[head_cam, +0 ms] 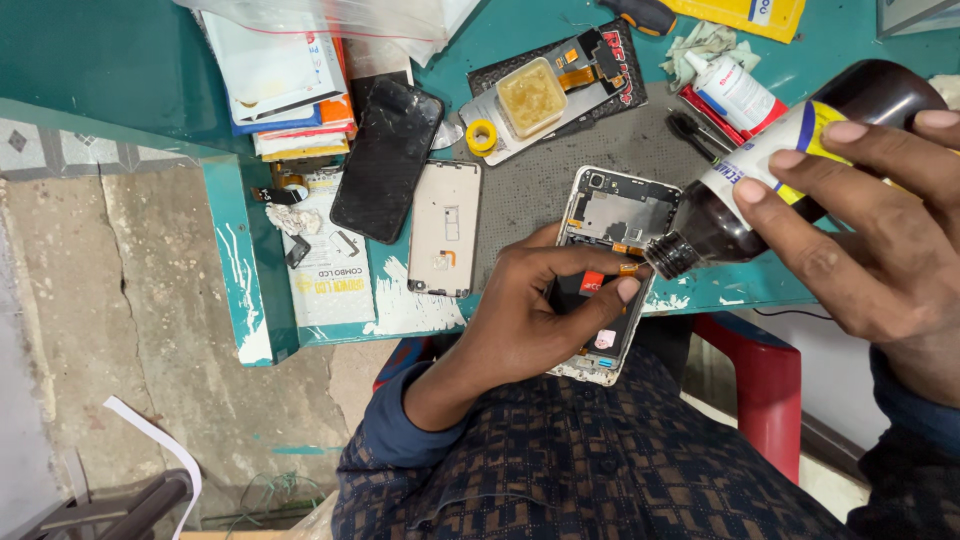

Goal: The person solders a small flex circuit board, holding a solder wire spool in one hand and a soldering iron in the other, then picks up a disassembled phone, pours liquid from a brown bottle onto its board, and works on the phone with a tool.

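My left hand [535, 310] grips an opened phone body [612, 215] with its back removed, showing the circuit board and black battery, at the near edge of the teal table [130, 60]. My right hand [870, 240] holds a dark brown bottle [790, 160] with a white and yellow label, tilted down. The bottle's open neck hangs just above the middle of the phone, close to my left forefinger.
A black phone screen [385, 160] and a pale phone frame [445, 228] lie left of the dark work mat [640, 140]. Behind are a tub of yellowish paste [531, 97], a yellow tape roll [482, 136], a small white bottle [732, 90], stacked packets [285, 80]. A red chair [765, 385] stands below.
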### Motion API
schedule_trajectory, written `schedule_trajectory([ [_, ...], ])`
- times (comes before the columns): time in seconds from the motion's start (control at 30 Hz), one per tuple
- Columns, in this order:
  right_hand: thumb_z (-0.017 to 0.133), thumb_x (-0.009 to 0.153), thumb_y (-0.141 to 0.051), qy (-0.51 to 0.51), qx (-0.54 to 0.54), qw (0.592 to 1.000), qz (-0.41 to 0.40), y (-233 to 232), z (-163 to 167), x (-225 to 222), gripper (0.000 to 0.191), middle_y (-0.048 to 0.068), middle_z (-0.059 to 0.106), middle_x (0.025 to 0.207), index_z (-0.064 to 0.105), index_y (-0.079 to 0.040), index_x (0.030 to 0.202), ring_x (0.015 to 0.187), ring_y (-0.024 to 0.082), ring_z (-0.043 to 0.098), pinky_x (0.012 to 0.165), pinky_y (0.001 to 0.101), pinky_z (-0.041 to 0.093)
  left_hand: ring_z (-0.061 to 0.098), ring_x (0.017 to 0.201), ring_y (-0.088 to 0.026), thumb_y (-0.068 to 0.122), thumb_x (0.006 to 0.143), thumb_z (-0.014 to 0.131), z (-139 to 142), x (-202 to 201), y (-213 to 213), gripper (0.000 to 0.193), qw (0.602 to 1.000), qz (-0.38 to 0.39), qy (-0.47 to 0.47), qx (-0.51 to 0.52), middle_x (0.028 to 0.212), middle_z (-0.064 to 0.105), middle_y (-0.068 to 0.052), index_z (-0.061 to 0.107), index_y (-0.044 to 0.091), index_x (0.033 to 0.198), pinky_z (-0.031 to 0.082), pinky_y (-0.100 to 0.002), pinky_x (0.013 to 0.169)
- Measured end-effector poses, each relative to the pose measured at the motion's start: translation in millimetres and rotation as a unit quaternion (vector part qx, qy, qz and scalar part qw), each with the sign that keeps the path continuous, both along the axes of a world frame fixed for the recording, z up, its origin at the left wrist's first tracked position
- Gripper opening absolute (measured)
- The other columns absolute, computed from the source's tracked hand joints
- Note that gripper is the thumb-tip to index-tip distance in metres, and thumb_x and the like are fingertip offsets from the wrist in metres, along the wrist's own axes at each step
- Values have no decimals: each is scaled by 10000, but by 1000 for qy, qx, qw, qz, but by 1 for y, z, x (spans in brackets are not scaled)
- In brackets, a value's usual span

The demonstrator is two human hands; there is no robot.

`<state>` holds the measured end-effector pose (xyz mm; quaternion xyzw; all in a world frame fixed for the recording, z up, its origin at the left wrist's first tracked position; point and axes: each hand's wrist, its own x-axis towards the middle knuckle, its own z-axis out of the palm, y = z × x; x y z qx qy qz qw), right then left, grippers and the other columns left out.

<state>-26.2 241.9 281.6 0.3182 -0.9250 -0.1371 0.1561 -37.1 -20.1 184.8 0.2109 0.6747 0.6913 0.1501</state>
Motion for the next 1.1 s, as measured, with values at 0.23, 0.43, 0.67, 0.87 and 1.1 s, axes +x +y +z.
schedule_trajectory([
  [0.23, 857, 864, -53, -14, -111, 992, -52, 18, -19, 5, 413, 78, 671, 1282, 750, -154, 1250, 1284, 296, 606, 1140, 521, 514, 706, 911, -111, 100, 995, 750, 3, -1, 2, 180, 999, -2, -32, 40, 1090, 702, -99, 758, 59, 1169, 557, -281, 738],
  [0.43, 803, 971, -203, -154, -564, 711, -392, 69, -74, -6, 334, 54, 681, 1143, 652, -85, 1245, 1033, 184, 662, 903, 348, 544, 724, 929, -159, 74, 968, 749, 4, 0, 1, 136, 996, 8, -86, 35, 1151, 699, -133, 768, 22, 1092, 578, -287, 732],
  [0.67, 777, 1021, -16, -8, -611, 766, -199, 129, -132, -21, 355, 143, 675, 1253, 598, 35, 1323, 1149, 215, 694, 1035, 315, 592, 710, 1029, -198, 60, 951, 753, 1, -1, -4, 143, 999, 5, -36, -15, 1111, 720, -133, 779, 25, 1087, 567, -315, 868],
  [0.87, 847, 983, 33, -17, -580, 802, -143, 134, -182, -75, 467, 144, 685, 1208, 528, 21, 1323, 1127, 241, 755, 968, 320, 624, 713, 1005, -199, 57, 936, 759, 0, 0, -4, 139, 999, 10, -34, -34, 1069, 737, -121, 786, 35, 1071, 562, -307, 858],
  [1.1, 885, 1020, 45, 164, -470, 853, -159, 100, -168, -55, 531, 203, 569, 1207, 476, 59, 1358, 1093, 342, 616, 947, 430, 524, 710, 1050, -196, 51, 947, 747, -2, 1, -7, 141, 998, 26, -50, -21, 1117, 730, -127, 783, 27, 1081, 560, -310, 894],
])
